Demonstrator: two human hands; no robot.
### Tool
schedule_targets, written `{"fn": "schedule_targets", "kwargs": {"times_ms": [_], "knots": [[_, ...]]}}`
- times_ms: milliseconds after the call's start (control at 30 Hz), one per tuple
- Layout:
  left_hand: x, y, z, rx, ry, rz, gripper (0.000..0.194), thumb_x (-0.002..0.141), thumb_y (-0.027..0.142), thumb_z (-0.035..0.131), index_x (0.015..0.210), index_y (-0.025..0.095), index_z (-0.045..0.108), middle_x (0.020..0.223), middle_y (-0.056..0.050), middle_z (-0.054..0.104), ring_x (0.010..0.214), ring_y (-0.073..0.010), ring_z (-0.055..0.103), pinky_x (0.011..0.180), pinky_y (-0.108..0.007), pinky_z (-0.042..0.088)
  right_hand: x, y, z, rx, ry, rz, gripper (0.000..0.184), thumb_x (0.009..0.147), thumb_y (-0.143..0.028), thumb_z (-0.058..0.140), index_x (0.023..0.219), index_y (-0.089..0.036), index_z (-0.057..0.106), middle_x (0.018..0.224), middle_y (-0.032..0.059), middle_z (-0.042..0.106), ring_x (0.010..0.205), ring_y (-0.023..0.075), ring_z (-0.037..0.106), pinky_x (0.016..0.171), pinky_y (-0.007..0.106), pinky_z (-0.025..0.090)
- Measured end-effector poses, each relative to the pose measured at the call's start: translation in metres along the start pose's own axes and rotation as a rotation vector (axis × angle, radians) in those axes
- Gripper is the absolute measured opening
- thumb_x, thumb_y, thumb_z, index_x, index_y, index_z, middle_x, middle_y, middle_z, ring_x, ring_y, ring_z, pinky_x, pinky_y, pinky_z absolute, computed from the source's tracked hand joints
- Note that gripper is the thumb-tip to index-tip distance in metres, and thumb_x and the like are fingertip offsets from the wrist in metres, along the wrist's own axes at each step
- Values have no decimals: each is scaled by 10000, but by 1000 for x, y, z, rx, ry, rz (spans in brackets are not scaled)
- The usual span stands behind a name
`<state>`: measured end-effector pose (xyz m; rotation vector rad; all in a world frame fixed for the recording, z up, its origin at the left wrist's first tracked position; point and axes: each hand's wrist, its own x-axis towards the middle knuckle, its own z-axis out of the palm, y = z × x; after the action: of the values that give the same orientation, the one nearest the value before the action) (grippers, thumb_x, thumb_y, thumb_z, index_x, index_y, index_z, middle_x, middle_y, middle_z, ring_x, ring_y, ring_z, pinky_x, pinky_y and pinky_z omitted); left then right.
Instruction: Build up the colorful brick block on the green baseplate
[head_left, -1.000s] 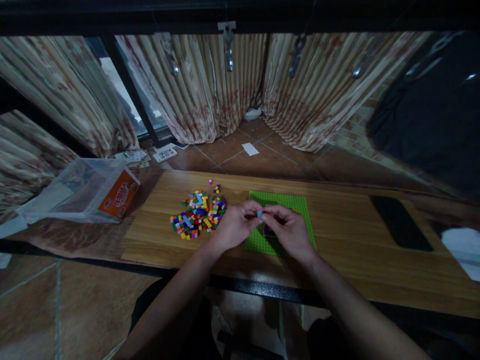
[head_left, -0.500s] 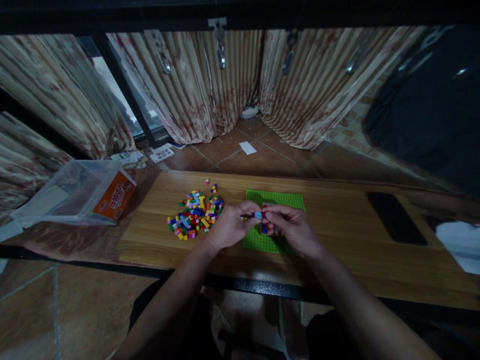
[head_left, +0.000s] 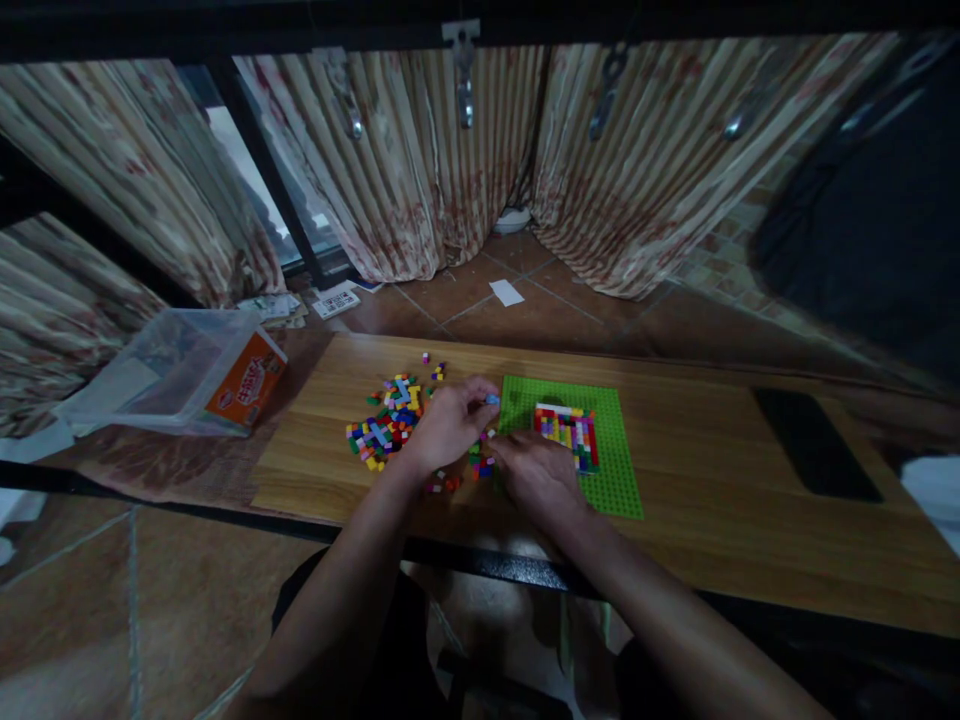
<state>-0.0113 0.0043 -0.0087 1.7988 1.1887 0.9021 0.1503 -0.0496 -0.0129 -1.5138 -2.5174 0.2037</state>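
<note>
My left hand [head_left: 448, 425] is closed in a pinch on a small light blue brick [head_left: 492, 399], just left of the green baseplate [head_left: 615, 470]. My right hand [head_left: 534, 476] rests low on the table at the baseplate's near left corner, fingers curled over a few loose bricks [head_left: 480, 462]; what it holds, if anything, is hidden. A flat patch of joined multicoloured bricks [head_left: 568, 430] sits on the baseplate. A pile of small coloured bricks [head_left: 386, 425] lies left of my left hand.
The wooden table [head_left: 712, 500] carries a black phone [head_left: 816, 444] at the right. A clear plastic tub with an orange label [head_left: 187, 372] lies to the left. Curtains hang behind, over a tiled floor with scattered papers.
My hands have come apart and moved left off the baseplate. The right hand dropped to the loose bricks at the plate's left edge, uncovering the built patch. The left keeps the blue brick.
</note>
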Motion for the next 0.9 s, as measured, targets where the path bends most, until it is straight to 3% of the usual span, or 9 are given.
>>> {"fn": "schedule_targets", "kwargs": {"times_ms": [167, 267, 500, 600, 733, 900], "knots": [[-2, 2, 9, -13, -11, 18, 104, 853, 211, 580, 946, 170, 600, 884, -38, 678, 831, -169, 659, 754, -273, 508, 2, -3, 2, -75, 3, 34, 295, 960, -236, 415, 1084, -207, 682, 870, 98, 715, 763, 215, 650, 610, 295, 396], [-3, 1, 12, -23, -23, 35, 95, 857, 216, 580, 939, 171, 600, 889, -36, 668, 850, -168, 650, 785, -278, 507, 1, 1, 6, -31, 49, 41, 293, 963, -234, 404, 973, -207, 696, 817, 80, 709, 736, 202, 647, 605, 286, 385], [-2, 8, 15, -235, 14, -2, 98, 818, 224, 642, 886, 153, 639, 815, -13, 634, 758, -130, 600, 721, -242, 483, -2, 14, -2, 326, 306, 147, 204, 923, -243, 492, 823, -225, 668, 803, 32, 705, 740, 178, 646, 690, 281, 439], [-2, 12, 18, -352, 25, -47, 125, 778, 231, 691, 864, 146, 656, 793, -8, 630, 739, -120, 588, 718, -236, 476, -4, 21, -10, 467, 408, 205, 139, 886, -286, 563, 950, -229, 672, 878, 35, 707, 782, 185, 653, 742, 303, 487], [-4, 18, 27, -507, -52, -95, 158, 748, 240, 722, 860, 141, 672, 803, -20, 671, 732, -125, 608, 724, -249, 491, -8, 34, -15, 569, 338, 150, 329, 877, -325, 590, 1189, -230, 635, 1052, 73, 708, 894, 210, 662, 804, 353, 525], [-8, 22, 40, -504, -87, -113, 115, 752, 196, 703, 853, 140, 694, 853, -38, 708, 779, -139, 634, 766, -267, 503, -17, 46, -16, 654, 268, 139, 285, 883, -342, 589, 1134, -249, 685, 1144, 75, 717, 956, 224, 690, 848, 384, 538]]}}
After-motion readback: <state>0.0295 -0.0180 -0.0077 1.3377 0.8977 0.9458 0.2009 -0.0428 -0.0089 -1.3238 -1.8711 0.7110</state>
